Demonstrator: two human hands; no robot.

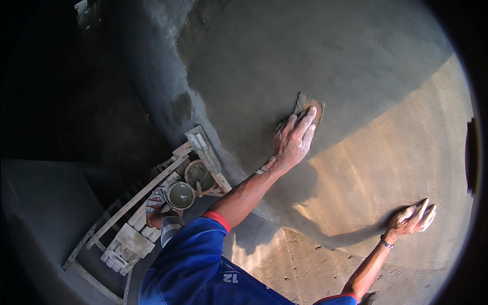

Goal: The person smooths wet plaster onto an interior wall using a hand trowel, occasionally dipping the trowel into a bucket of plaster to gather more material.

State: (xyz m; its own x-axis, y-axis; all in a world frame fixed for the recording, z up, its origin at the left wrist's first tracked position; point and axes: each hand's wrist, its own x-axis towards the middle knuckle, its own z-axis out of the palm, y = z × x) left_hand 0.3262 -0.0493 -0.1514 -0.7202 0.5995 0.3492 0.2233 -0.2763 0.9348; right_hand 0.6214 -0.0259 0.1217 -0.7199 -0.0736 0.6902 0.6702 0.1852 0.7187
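My left hand [294,142] presses a small rectangular sponge [317,108] against the grey plastered wall [264,56]. Wet cement coats the sponge's upper edge, and its brownish body shows between my fingers. Grey smears mark that hand and wrist. Lower and to the right, my right hand [410,219] rests on a sunlit stretch of the same wall. Its fingers are extended and hold nothing; a beaded bracelet [387,242] circles the wrist.
Below left stands a wooden scaffold [137,203] with rough planks. A bucket of greyish water [180,195] and a round basin [195,170] with a wooden-handled tool [199,189] sit on it. A dusty foot [155,202] is beside the bucket. Rough, unsmoothed plaster [300,262] lies lower down.
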